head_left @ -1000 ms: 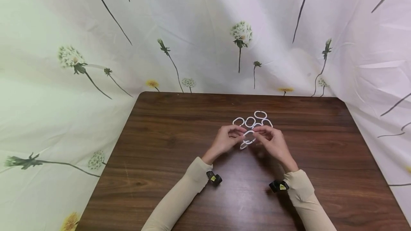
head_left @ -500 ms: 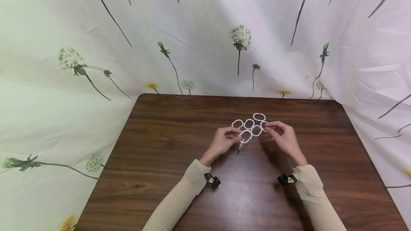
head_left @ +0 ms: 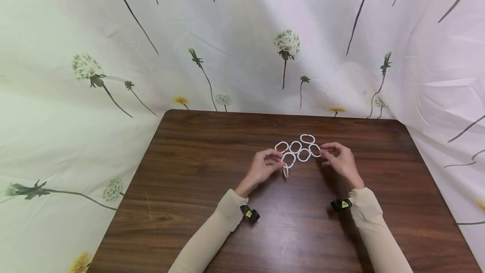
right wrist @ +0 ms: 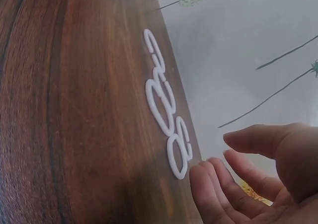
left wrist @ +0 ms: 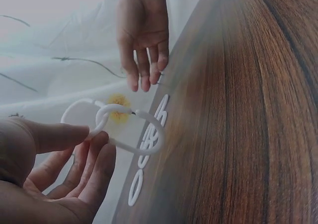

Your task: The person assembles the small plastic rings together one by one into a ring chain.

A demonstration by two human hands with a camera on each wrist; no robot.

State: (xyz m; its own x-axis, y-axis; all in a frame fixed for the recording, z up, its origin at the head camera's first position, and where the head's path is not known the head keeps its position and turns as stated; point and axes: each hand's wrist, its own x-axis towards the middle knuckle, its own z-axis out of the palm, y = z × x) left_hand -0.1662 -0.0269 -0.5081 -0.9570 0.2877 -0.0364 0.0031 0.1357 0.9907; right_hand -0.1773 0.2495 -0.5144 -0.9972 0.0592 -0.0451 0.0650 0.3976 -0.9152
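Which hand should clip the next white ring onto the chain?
Probably the left hand: it already pinches the end ring, lifted off the table. The right hand hovers open beside the flat rings, holding nothing.

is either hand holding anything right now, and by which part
The left hand pinches a white ring at its near end, thumb over fingers, where it links to another ring. The right hand is open beside the rings and holds nothing.

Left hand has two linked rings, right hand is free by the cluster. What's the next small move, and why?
Probably lower the linked rings that the left hand pinches beside the ring cluster on the table. They hang off its near-left edge, clear of the wood, while the right hand is open, holding nothing, by the cluster's right end.
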